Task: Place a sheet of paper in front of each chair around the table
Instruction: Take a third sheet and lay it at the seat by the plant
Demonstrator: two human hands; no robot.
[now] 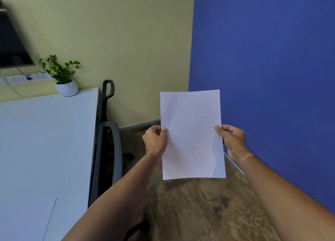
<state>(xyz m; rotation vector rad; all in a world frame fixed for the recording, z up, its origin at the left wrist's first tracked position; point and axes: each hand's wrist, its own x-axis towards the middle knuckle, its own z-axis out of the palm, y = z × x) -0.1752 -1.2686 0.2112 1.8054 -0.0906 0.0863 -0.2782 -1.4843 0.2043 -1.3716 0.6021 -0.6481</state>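
I hold white paper (192, 132) upright in the air over the floor, to the right of the table; whether it is one sheet or a thin stack I cannot tell. My left hand (155, 141) pinches its left edge and my right hand (232, 141) pinches its right edge. The white table (45, 141) fills the left side. A dark office chair (108, 150) is tucked against the table's right edge, and a second chair's back (108, 90) stands farther along it. At the table's near corner lies a sheet of paper (27, 220), its edge showing as a thin line.
A potted plant (63, 77) in a white pot stands at the table's far right corner. A dark screen (12, 46) and wall sockets (23, 77) are on the yellow wall. A blue wall (272, 59) closes the right side. Worn wooden floor (199, 213) lies between table and blue wall.
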